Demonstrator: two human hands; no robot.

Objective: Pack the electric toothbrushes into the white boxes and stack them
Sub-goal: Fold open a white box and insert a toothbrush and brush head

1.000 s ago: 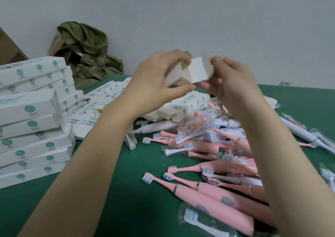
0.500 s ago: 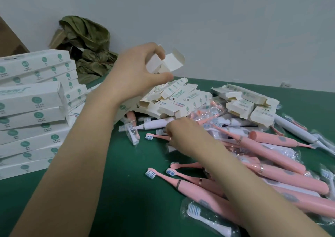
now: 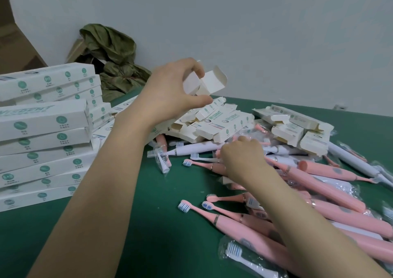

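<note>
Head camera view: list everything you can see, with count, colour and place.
closed boxes: many, white with green marks, stacked at left
open boxes: many, white, heaped at the table's back
held box: one, white, flap open, raised
pink toothbrushes: many, piled at right
white toothbrushes: at least two, among the pink
bagged brush heads: several, white, clear bags, scattered
cloth: one, olive, back left
table: one, green
left hand: grips held box
right hand: on the toothbrush pile, grip hidden
</note>
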